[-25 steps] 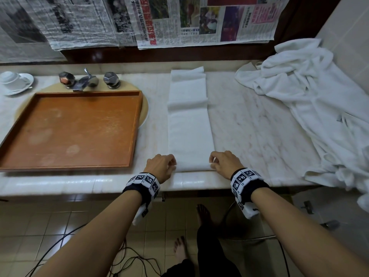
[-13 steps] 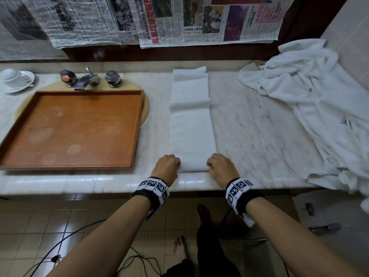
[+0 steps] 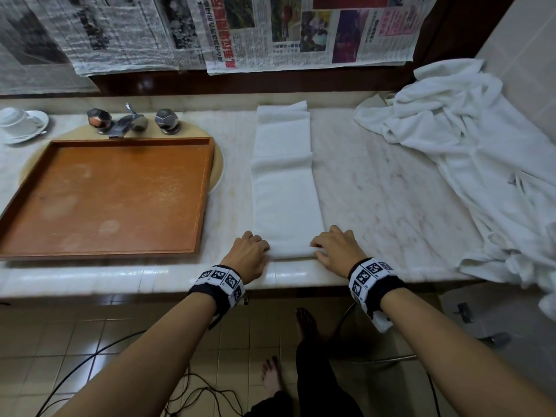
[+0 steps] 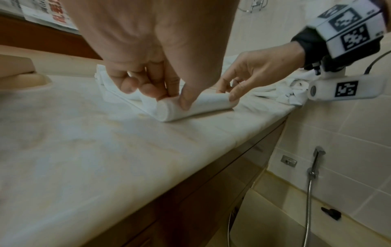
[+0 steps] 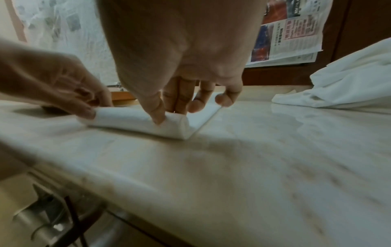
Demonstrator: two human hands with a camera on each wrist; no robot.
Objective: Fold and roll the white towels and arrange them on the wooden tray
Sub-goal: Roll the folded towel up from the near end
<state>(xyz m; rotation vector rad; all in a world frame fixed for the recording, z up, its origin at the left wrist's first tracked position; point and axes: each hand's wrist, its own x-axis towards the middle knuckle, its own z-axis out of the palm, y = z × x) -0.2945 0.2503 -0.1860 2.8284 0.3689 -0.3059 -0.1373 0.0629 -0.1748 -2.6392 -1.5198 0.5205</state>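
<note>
Because the folded towel (image 3: 285,188) lies as a long narrow strip running straight away from the person, its long axis points from the near edge of the marble counter (image 3: 391,191) toward the far wall, and the roll has to travel that way. Only the near end is turned over into a small roll, lying crosswise between the hands. The left hand (image 3: 249,254) pinches the roll's left end, thumb against curled fingers, and the right hand (image 3: 337,251) pinches the right end likewise; both sit equally near it, so neither leads.

Ahead of the roll the strip lies flat, with a crosswise fold edge partway along and a slightly rumpled far end near the wall. Nothing stands on it. The wooden tray (image 3: 204,194) sits to the left, just beside the strip, holding no towels yet. A heap of white towels (image 3: 469,152) lies well apart on the right. Tap handles (image 3: 164,120) and a cup on a saucer (image 3: 21,121) stand at the far left.
</note>
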